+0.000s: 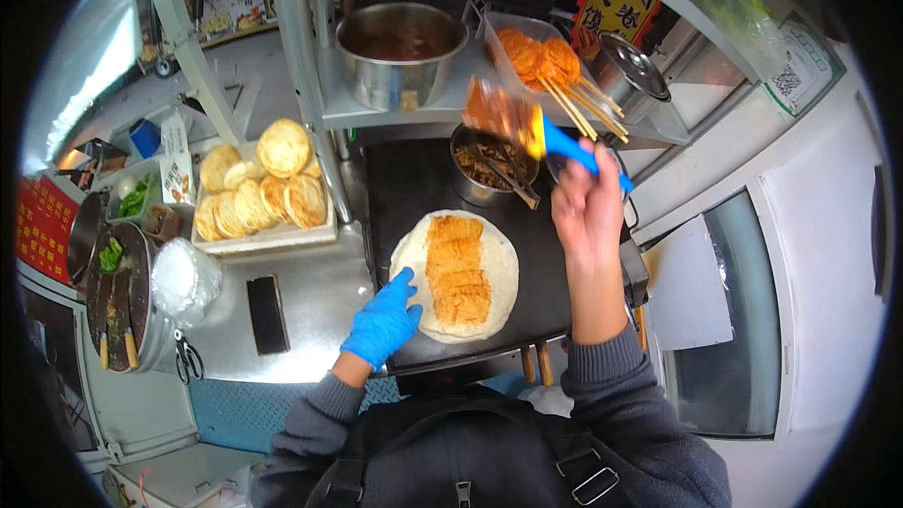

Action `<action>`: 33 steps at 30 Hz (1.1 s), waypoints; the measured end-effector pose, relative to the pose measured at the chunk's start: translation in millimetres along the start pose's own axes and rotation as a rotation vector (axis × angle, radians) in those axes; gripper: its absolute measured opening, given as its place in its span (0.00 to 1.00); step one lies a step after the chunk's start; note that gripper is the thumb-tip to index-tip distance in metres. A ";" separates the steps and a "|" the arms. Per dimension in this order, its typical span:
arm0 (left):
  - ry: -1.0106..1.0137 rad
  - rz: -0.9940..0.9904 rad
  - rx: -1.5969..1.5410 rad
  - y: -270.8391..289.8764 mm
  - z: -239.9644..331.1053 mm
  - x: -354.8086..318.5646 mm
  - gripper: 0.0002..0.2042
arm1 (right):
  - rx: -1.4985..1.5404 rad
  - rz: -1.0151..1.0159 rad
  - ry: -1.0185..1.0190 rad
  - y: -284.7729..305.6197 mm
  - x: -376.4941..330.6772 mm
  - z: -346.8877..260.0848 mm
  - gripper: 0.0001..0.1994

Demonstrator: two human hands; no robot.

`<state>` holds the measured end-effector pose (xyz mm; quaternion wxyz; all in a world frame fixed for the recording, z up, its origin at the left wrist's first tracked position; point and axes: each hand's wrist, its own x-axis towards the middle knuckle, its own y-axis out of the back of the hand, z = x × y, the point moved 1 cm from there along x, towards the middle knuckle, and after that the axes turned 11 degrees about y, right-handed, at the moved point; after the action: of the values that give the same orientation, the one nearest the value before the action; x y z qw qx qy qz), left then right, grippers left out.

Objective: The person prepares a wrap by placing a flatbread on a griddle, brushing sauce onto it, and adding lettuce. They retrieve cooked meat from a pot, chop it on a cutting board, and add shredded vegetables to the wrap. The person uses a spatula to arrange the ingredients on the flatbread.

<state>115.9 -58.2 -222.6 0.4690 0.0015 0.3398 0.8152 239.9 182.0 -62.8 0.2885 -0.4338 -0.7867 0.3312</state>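
The wrap (455, 275) lies flat on the black griddle (546, 254), just in front of the left hand (383, 320). It is a round, pale sheet of thin bread with an orange strip of filling (457, 268) down its middle. It looks soft, light and floppy, and I think it would tear if pulled hard. The best place to take it is the bare edge, not the middle, where the filling looks wet and slippery. The left hand wears a blue glove. Its fingers are spread out flat, and the fingertips touch the near left edge of the wrap. It holds nothing. The right hand (588, 212) is bare and is up in the air, past the far right side of the wrap. It is closed around the blue handle of a brush (541, 132). The brush end looks blurry and orange. Just beyond that hand sits a small pot (489, 165) of dark stuff with tongs in it. Farther off, on a shelf, are a big steel pot (400, 52) and skewers (555, 71). To the left of the gloved hand is a tray of round buns (263, 193) and a dark phone (267, 313).
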 end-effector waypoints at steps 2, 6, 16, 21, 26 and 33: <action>-0.022 0.055 -0.052 9.8 8.2 -19.7 0.27 | -0.045 -0.078 0.099 -46.3 28.6 1.5 0.15; -0.034 0.143 -0.167 21.9 17.4 -45.3 0.25 | -0.219 -0.205 0.103 -113.6 84.5 34.6 0.21; -0.026 0.185 -0.260 41.2 30.2 -55.7 0.16 | -0.850 -0.786 -0.296 -121.0 49.4 -102.2 0.17; -0.092 0.548 -0.020 54.1 61.5 -81.6 0.07 | -1.415 -0.304 1.076 -104.6 153.6 -330.1 0.13; -0.040 0.703 -0.031 32.0 107.7 -72.7 0.08 | -2.112 -0.095 0.984 -72.3 333.3 -428.2 0.19; -0.047 0.686 0.031 -0.7 130.9 -64.7 0.07 | -2.316 0.112 0.956 -51.3 425.2 -450.5 0.19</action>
<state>194.7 -35.1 -101.8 0.1751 0.1415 0.3208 0.9200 354.3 654.8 324.2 -0.0201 -0.5417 -0.4127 -0.7320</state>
